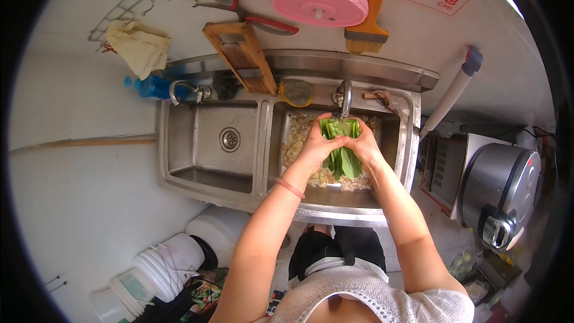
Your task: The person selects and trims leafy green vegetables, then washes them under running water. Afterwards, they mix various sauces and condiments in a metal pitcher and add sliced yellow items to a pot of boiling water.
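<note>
A bunch of leafy greens (341,154) is gripped between my two hands, its pale green stems up under the running tap (346,96) and its leaves hanging towards me. My left hand (319,141) closes around one side of the bunch, and my right hand (362,140) around the other. My thumbs meet across the stems. Below the greens, the right sink basin (390,157) holds many pale vegetable scraps (293,143). Part of the bunch is hidden behind my fingers.
Left of the greens is the second basin (210,143) with its drain. A wooden grater (242,58), scouring pad (297,93) and blue bottle (154,87) stand along the back. Scissors, a pink lid (319,3) and a brush (370,13) hang above. A rice cooker (497,193) sits right.
</note>
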